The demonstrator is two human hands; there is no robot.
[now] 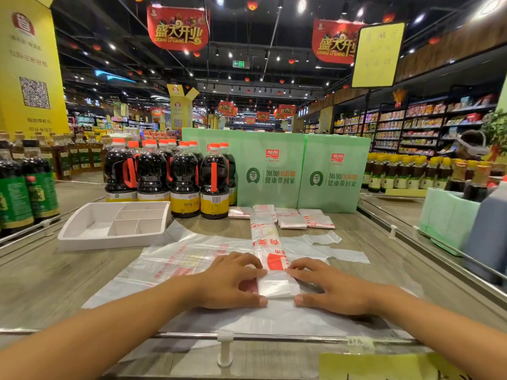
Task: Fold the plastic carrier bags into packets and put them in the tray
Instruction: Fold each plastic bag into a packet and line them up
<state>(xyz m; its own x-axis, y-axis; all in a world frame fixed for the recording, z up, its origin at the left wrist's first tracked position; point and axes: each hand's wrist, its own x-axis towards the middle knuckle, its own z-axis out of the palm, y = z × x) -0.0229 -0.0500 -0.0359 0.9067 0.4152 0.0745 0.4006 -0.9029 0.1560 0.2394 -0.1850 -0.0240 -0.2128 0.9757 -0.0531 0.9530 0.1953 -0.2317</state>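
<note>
A person is folding a plastic carrier bag on a wooden display table in a supermarket aisle. The bag, already narrowed into a long strip with red print, is lying with its long axis running from near to far. Its far end is pointing toward a row of folded packets, and its near end is doubled over into a thick white fold.

That fold is sitting between the two hands. The left hand is curling its fingers onto the fold's left edge, with the thumb closing in at the near left corner. The right hand is mirroring it, bent fingertips clamping on the right edge and the thumb lying at the near right corner. Both palms are facing down and hovering low over the table, and both forearms are reaching in from the near corners and converging on the strip.

A second bag is lying spread flat beneath the strip. The white divided tray is standing at far left, well apart from the hands. Soy sauce bottles and green cartons are lining the far edge.
</note>
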